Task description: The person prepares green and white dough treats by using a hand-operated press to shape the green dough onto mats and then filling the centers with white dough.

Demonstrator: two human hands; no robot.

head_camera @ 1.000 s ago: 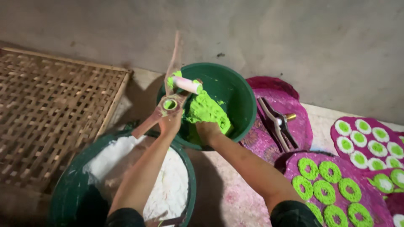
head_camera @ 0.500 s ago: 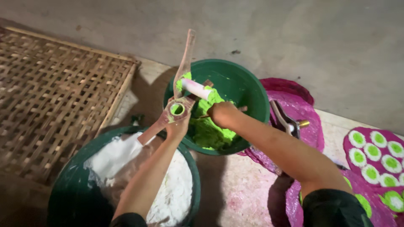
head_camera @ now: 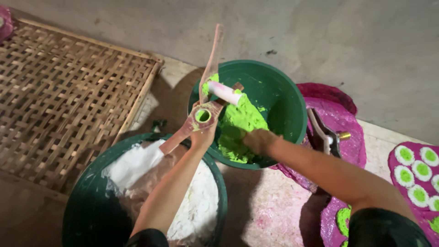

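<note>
Left hand (head_camera: 203,132) grips a wooden press tool (head_camera: 201,114) w/ a round hole packed w/ green paste, held tilted over the near rim of the green basin (head_camera: 292,114). A pinkish roller piece (head_camera: 225,93) sits across the tool's top, smeared green. Right hand (head_camera: 258,139) is down in the green dough (head_camera: 240,123) inside the basin, fingers curled into the lump; whether it's closed on a pinch can't be told. Risk, as a judgement: tool is tilted, so paste could drop from the hole into the white flour basin (head_camera: 91,196) just below & stain it; slick fingers could let the tool slide. Woven bamboo tray (head_camera: 59,91) lies left; pink cloth (head_camera: 340,123) w/ metal tongs (head_camera: 324,135) right, green-white rounds (head_camera: 414,167) farther right
</note>
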